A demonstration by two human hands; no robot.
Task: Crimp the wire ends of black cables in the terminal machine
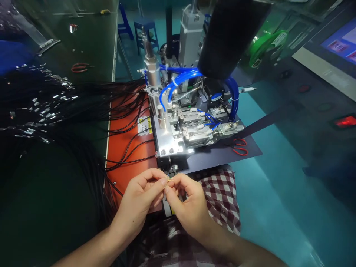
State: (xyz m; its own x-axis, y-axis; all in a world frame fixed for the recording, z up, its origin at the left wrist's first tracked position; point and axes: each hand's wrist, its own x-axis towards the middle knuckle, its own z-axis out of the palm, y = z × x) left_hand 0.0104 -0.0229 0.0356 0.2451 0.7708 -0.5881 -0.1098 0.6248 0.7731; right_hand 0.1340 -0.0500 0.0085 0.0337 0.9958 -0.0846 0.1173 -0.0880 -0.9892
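My left hand (143, 198) and my right hand (189, 200) meet fingertip to fingertip at the near edge of the metal machine (169, 137). Between the fingertips is a small, thin, light-coloured piece (169, 179), pinched by both hands; its exact shape is too small to tell. Just beyond the fingers sits a small metal fixture (173, 169). Black cables (130, 159) run across the orange plate (119, 144) left of the machine.
Red-handled pliers (240, 147) lie on the dark plate right of the machine. Another red pair (80, 67) rests on the green table at the left, beyond bundled cables with shiny ends (41, 107). Blue air tubes (183, 76) arch over the machine. A green reel (268, 48) stands behind.
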